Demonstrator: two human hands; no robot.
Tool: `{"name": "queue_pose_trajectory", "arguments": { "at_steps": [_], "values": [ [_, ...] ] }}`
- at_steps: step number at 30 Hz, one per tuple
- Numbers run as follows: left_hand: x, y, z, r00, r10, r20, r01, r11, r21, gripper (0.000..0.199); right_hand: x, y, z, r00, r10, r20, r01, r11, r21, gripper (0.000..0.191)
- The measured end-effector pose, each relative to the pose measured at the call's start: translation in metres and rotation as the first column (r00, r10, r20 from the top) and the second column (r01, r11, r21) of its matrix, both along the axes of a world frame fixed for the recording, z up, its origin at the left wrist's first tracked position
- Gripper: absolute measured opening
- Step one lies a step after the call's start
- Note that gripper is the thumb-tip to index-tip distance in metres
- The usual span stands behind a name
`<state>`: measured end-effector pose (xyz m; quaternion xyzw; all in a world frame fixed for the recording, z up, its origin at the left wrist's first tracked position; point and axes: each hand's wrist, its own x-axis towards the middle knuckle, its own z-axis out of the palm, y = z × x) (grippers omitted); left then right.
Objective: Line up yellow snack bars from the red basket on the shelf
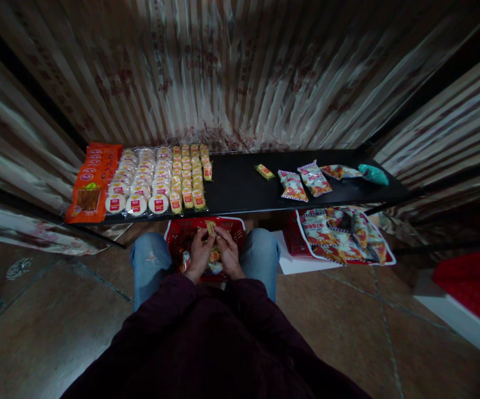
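Note:
Between my knees, my left hand (199, 254) and my right hand (229, 254) meet over a red basket (239, 225). Their fingers pinch a small yellow wrapped snack (210, 225) from both sides. More wrapped snacks (214, 255) lie in the basket below, partly hidden by my hands. On the black shelf (231, 183) ahead, rows of small yellow wrapped snacks (187, 197) stand beside rows of round white wrapped crackers (136, 204). An orange packet (91, 185) lies at the shelf's left end.
Right of centre on the shelf are a single yellow snack (264, 172), two striped chip bags (293, 185), another bag (340, 172) and a teal packet (373, 174). A basket of chip bags (350, 244) stands under the shelf's right part. Another red basket (468, 282) is far right.

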<state>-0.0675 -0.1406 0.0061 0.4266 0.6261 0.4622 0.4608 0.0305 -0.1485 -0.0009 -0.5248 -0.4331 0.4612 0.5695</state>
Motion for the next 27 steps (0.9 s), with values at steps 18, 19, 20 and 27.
{"name": "queue_pose_trajectory", "arguments": {
  "at_steps": [18, 19, 20, 27],
  "values": [
    [0.004, 0.003, -0.012, 0.854, 0.207, 0.477, -0.127, 0.973, -0.195, 0.034, -0.002, 0.0, 0.004, 0.972, -0.085, -0.22, 0.044, 0.982, -0.186, 0.036],
    [0.004, 0.004, -0.012, 0.836, 0.21, 0.508, -0.122, 0.972, -0.202, 0.033, -0.002, 0.001, 0.003, 0.97, -0.084, -0.227, 0.04, 0.981, -0.192, 0.035],
    [0.004, 0.004, -0.012, 0.823, 0.212, 0.527, -0.118, 0.971, -0.206, 0.033, -0.002, 0.001, 0.003, 0.971, -0.083, -0.223, 0.04, 0.98, -0.193, 0.034],
    [0.004, 0.003, -0.011, 0.793, 0.211, 0.572, -0.103, 0.971, -0.215, 0.026, 0.0, 0.002, 0.001, 0.994, -0.076, -0.083, 0.07, 0.995, -0.071, 0.026]
  ]
}}
